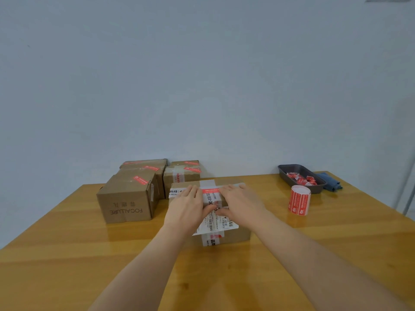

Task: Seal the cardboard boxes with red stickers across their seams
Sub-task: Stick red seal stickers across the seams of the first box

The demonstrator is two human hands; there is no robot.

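A cardboard box with white tape and a shipping label lies in the middle of the table. A red sticker lies across the tape near the box's far edge. My left hand rests flat on the left part of the box top, fingers straight and reaching the sticker's left end. My right hand rests flat on the right part, fingers at the sticker's right end. Both thumbs meet over the label. A roll of red stickers stands upright to the right.
Several sealed cardboard boxes with red stickers are stacked at the back left against the wall. A dark tray holding crumpled red-and-white sticker backings sits at the back right, next to a blue cloth. The wooden table spreads around the box.
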